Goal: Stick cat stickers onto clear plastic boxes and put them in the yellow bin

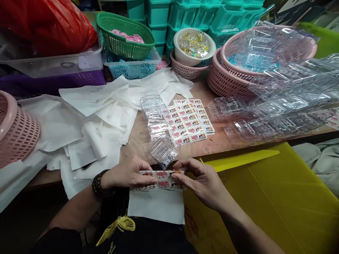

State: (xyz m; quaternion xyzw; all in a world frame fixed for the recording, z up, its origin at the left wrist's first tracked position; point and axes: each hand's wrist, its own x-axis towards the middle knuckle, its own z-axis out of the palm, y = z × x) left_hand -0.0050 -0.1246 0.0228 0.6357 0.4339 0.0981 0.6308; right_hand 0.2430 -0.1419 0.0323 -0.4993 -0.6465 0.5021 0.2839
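Starting at the far left with a pink basket (23, 135), then passing over loose white sheets (75, 127), lying in a messy heap, looking bare of print and so probably counting as used up. Coming next to the left grip (129, 173), closing thumb over fingers on the left end of a part-printed sheet (156, 204), leaving no visible gap. Holding that sheet just in front of the near edge of the surface (137, 144), showing cat stickers (163, 183) along the top strip and plain white below, so apparently being mostly used. Looking beyond at a row of clear cases (156, 113), overlapping one another and seemingly bearing at least one printed label, though not telling how many. Meeting a tilted clear case (164, 150) at the near end, glaring too much for judging any label. Moving right to printed sheets (188, 123), lying beside the row and looking mostly full, hence probably amounting to unused stock. Reaching the right grip (205, 180), pinching the held sheet's right end between thumb and fingers, almost fully closing. Ending at stacked clear cases (291, 102), mostly showing no readable label, so probably remaining undone; judging overall as partway.
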